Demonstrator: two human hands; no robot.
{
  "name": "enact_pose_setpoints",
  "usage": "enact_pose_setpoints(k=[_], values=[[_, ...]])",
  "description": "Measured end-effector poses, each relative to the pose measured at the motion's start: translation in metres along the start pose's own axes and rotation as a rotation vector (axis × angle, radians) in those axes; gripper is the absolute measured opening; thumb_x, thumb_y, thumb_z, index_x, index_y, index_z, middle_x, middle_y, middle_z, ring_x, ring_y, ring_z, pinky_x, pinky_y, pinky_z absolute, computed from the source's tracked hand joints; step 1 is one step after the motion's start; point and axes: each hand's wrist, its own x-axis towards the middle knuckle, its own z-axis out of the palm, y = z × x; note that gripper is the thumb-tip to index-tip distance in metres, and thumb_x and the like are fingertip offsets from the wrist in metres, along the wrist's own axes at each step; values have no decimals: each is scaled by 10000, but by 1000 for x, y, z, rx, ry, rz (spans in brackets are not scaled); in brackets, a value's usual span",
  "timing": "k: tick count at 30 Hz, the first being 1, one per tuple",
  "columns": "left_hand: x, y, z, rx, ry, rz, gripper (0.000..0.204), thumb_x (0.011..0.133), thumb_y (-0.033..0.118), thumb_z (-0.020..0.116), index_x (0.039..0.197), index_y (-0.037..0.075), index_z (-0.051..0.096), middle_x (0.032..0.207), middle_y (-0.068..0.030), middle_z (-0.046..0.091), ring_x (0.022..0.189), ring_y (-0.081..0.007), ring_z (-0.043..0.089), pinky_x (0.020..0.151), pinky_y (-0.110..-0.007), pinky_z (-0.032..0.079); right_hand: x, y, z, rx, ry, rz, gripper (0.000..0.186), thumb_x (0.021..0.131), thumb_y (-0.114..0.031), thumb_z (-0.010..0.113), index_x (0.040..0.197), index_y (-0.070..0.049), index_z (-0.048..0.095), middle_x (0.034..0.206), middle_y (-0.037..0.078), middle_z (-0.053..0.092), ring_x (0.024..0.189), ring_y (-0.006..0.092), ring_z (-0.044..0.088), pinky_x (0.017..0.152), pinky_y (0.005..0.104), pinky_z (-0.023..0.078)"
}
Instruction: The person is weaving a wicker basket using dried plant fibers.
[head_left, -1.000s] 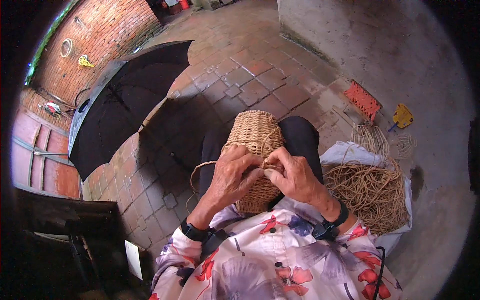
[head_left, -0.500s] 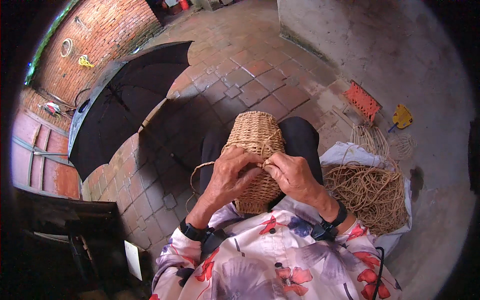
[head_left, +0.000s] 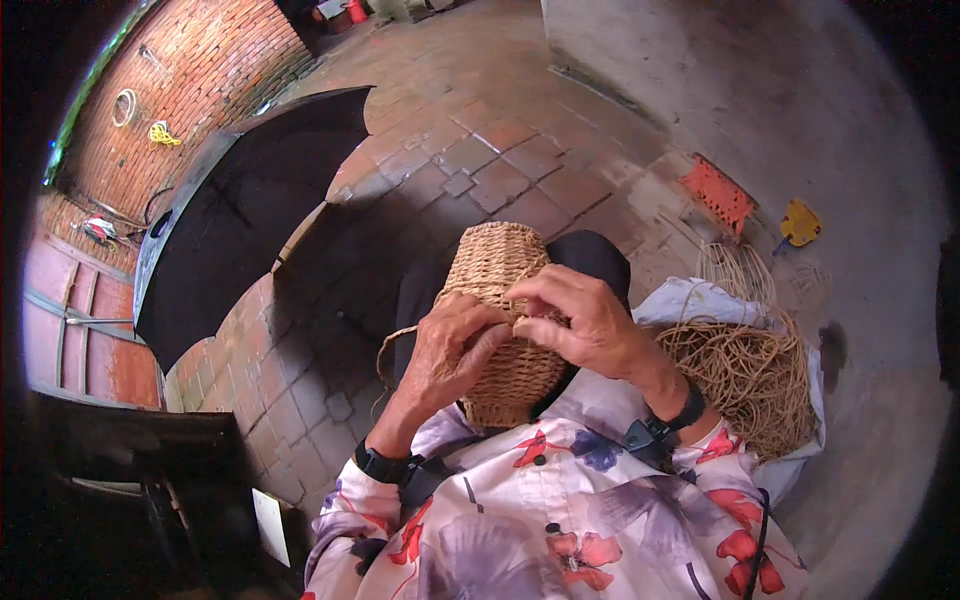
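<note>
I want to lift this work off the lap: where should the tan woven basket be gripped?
Likely grip the tan woven basket round its bare far end, coming from above: it lies on its side across the lap, while the left hand and right hand cover its middle.

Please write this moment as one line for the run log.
left hand: grip on woven basket | right hand: pinching strand at basket side | basket: on lap | fibre pile: right | umbrella: left
</note>
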Motion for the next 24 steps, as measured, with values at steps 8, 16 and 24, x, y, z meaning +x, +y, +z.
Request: enact_pose_setpoints(k=[8,16,24], values=[[0,-4,1,-40,71,-6,148,867,147,641,928,16,671,829,-130,644,796,-307,613,734,-386,471,1,11,4,-20,-95,9,121,830,-70,686,877,1,601,756,123,630,681,229,626,622,334,477],[10,7,-7,-132,-7,-66,158,879,160,642,925,11,663,790,-146,636,731,-323,616,682,-396,483,2,8,5,42,-93,130,164,854,-151,682,856,-20,583,743,170,632,694,329,651,599,388,481],[13,9,-15,41,-101,105,148,878,145,647,915,2,638,735,-146,603,693,-339,605,636,-411,475,0,9,7,76,-67,86,177,857,-162,684,845,-19,580,712,159,616,655,303,637,588,378,474]])
